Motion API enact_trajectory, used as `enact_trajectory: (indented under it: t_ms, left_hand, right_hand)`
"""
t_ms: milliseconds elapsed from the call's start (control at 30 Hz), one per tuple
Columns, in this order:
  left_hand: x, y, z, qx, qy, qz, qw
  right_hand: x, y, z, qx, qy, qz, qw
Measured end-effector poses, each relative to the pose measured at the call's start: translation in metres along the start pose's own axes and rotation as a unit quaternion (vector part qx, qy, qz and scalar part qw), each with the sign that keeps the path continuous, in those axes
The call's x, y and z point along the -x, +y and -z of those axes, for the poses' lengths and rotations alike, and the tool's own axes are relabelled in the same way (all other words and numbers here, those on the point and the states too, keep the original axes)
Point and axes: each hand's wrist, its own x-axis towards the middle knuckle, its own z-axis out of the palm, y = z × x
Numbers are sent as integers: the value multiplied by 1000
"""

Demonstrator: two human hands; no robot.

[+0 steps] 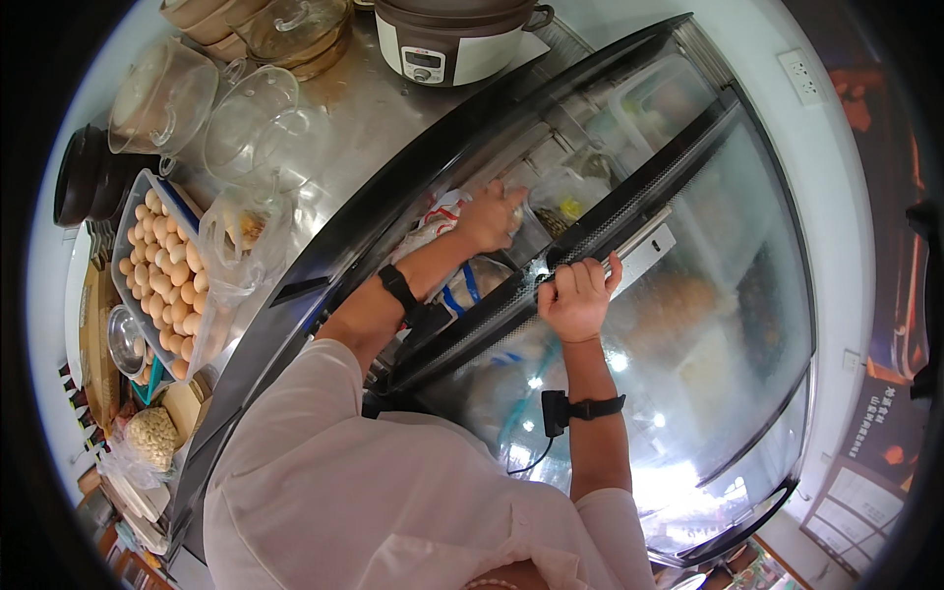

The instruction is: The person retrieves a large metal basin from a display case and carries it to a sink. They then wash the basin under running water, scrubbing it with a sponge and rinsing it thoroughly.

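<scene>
My left hand [490,215] reaches into the open gap of a glass-topped display freezer [800,295]. Its fingers are spread and bent beside a clear plastic tub [527,240]; whether they grip anything is hidden. Under that forearm lies a white plastic bag with red marks [441,214], and nearer me a clear bag with blue stripes [472,284]. Right of the tub are bags with dark and yellow-green contents [568,203]. Higher up sits a lidded clear container [664,99]. My right hand [579,295] is closed around the handle [645,232] of the fogged sliding glass lid [708,310].
A steel counter [354,125] to the left carries a plastic bin of eggs [166,273], a clear plastic bag [247,236], glass pots [162,96] and a brown-and-white electric cooker [450,44]. The freezer's black frame [413,147] separates the counter from the opening. A wall socket [804,77] is at upper right.
</scene>
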Motion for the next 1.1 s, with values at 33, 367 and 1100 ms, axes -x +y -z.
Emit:
enact_trajectory:
  t_ms: [33, 367, 1100]
  left_hand:
    - [3, 3, -2, 15, -5, 0, 1000]
    - [-26, 5, 12, 14, 160, 5, 987]
    - [54, -8, 7, 185, 220, -50, 956]
  right_hand:
    - [0, 0, 0, 2, -1, 0, 1000]
    - [3, 4, -2, 4, 2, 1, 1000]
    - [2, 5, 0, -23, -17, -9, 1000]
